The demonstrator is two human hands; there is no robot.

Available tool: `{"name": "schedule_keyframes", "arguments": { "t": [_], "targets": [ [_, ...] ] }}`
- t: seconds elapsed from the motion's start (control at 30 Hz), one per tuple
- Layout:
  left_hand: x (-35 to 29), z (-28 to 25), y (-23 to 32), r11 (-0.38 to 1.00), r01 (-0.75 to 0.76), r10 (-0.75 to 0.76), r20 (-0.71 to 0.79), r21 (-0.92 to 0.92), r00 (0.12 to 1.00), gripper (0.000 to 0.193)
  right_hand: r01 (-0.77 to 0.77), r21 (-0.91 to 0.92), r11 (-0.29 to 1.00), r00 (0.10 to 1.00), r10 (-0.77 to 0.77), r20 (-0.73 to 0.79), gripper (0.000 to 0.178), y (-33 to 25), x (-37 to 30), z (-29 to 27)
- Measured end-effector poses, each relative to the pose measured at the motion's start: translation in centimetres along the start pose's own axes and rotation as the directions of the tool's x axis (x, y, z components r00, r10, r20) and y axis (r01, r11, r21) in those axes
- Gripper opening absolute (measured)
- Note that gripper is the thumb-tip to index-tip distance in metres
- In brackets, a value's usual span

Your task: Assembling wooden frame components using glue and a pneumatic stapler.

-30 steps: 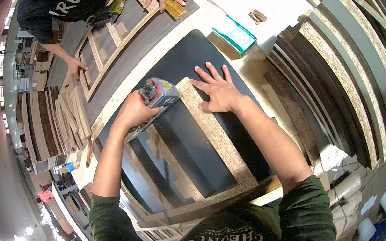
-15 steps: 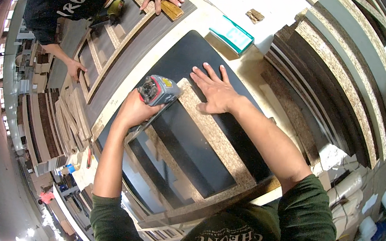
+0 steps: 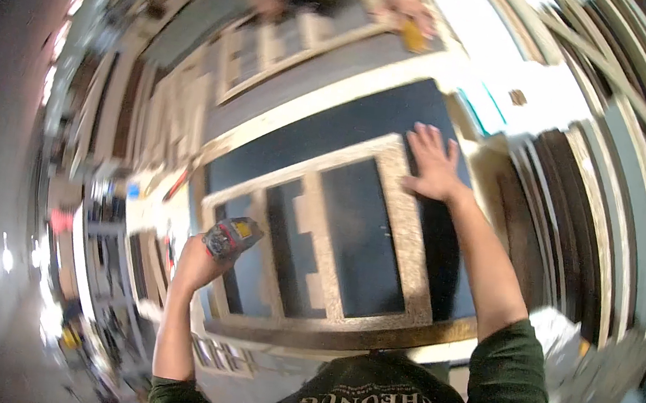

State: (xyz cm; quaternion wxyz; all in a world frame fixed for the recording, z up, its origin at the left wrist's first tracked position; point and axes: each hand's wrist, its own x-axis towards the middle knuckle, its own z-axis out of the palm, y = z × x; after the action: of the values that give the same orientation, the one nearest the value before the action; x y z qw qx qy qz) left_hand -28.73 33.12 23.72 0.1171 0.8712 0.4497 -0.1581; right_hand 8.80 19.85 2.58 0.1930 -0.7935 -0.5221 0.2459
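Observation:
My left hand [image 3: 199, 265] is wrapped round the handle of a grey and red nail gun [image 3: 233, 237]. The tool is over the left end of a chipboard frame [image 3: 402, 249] with several crosspieces; whether its nose touches the wood is hidden. That frame lies on a larger black panel [image 3: 325, 120], which shows between the crosspieces and past the far and right edges. Fingers spread, my right hand [image 3: 434, 165] rests on the panel beside the frame's far right corner and holds nothing.
Across the bench a co-worker's blurred hands are at another wooden frame [image 3: 272, 64] on a grey board. A teal and white box [image 3: 481, 112] lies beyond my right hand. Stacked boards [image 3: 583, 211] stand close on the right, more wood strips [image 3: 175, 113] at the far left.
My left hand has carried the nail gun from the frame's far right corner to its left end. My right hand stays flat near that corner. The whole view has turned and is blurred.

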Motion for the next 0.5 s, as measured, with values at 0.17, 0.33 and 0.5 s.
{"name": "schedule_keyframes", "arguments": {
  "t": [0.17,0.33,0.5],
  "targets": [
    [-9.0,2.8,-10.3,0.816,0.39,-0.502,-0.187,-0.427,0.844,0.035,-0.153,-0.032,0.988,0.988,0.153,0.003,0.104,-0.5,-3.2,0.3],
    [-10.3,16.4,-33.2,0.874,0.394,-0.478,-0.348,-0.285,0.807,0.035,-0.268,0.084,0.96,0.931,0.28,-0.233,0.102,-5.6,-7.3,7.2],
    [-4.9,18.2,-34.8,0.773,0.439,-0.596,-0.284,-0.459,0.751,0.042,-0.186,0.296,0.937,0.888,0.289,-0.358,0.091,-9.0,-8.7,1.4]
  ]
}}
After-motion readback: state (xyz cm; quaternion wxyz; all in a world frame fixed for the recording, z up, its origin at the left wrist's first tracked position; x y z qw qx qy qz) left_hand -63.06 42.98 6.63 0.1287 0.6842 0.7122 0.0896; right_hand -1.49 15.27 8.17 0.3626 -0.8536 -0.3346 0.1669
